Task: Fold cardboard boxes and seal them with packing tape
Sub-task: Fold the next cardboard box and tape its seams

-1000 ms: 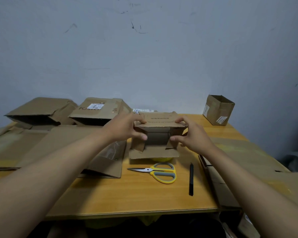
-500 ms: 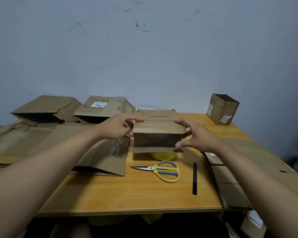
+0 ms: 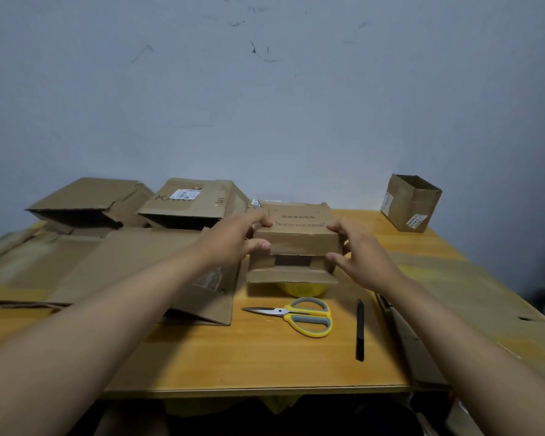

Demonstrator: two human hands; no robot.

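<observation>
Box (image 3: 296, 237) top flap now folded down since a second ago; left hand (image 3: 233, 243) and right hand (image 3: 356, 256) clamp its sides. Bottom flap still open, taping comes next.

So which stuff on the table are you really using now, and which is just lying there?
In use:
small box, held by left hand and right hand

Just lying about:
scissors
black pen
open box at the back right
two big boxes at the back left
</observation>
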